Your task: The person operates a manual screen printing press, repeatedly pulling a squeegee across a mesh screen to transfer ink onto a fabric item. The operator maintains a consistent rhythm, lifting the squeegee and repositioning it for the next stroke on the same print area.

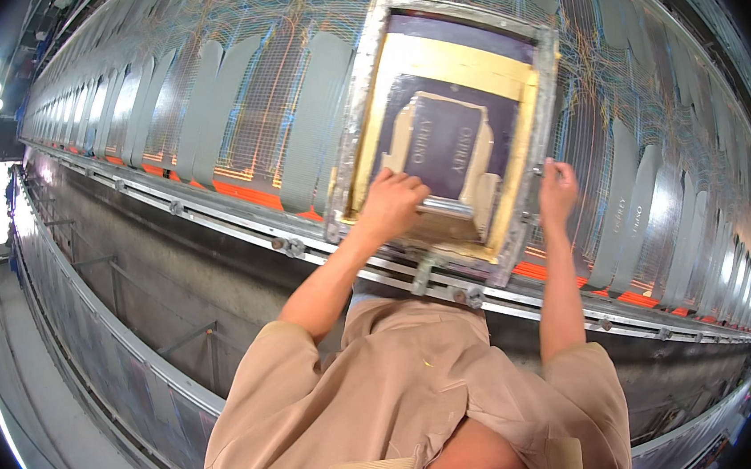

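Note:
A screen printing frame (548, 67) with metal sides lies on the long printing table in front of me. Its dark purple mesh (447, 130) is bordered by yellow tape, and beige ink smears surround light lettering. Inside the frame, at its near end, my left hand (393, 204) is closed round the left end of a squeegee (449, 208). Just outside the frame's right side is my right hand (557, 190), its fingers curled in close to a small bolt on the rail. Whether those fingers hold anything is hidden.
Grey elongated panels (320, 114) with printed lettering on some run along the table in rows, over fine coloured lines. A metal rail (241, 228) with clamps edges the table near me. Behind on the left stands another long table (126, 346), beside an aisle.

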`<action>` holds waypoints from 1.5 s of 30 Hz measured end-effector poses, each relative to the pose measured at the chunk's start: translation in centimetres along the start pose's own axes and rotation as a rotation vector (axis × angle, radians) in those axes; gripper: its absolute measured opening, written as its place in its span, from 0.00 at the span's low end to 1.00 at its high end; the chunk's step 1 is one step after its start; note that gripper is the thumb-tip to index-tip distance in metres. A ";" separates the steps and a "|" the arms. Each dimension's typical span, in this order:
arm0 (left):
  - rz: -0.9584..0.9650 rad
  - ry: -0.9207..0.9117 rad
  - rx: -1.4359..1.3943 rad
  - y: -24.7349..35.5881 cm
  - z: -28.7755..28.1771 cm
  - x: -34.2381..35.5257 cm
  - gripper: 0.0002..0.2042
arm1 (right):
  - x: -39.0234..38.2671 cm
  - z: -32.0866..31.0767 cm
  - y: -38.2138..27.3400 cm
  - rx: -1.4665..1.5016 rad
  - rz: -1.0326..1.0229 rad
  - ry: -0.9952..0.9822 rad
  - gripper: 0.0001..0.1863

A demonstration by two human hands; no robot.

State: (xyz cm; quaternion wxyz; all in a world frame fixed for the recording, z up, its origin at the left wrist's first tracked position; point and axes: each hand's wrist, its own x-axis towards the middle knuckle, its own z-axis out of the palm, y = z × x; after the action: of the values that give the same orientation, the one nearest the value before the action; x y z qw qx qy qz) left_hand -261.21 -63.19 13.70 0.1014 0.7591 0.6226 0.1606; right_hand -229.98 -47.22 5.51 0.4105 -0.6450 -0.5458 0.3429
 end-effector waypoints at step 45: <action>0.047 -0.256 0.053 -29.1 -8.3 11.3 0.16 | -0.6 31.3 -22.7 -0.585 -0.494 -0.805 0.11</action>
State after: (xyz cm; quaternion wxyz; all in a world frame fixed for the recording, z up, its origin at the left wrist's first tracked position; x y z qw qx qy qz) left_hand -288.89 -46.59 12.45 0.1561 0.7901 0.5908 0.0485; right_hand -267.57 -41.39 12.63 0.0417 -0.4028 -0.8671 0.2900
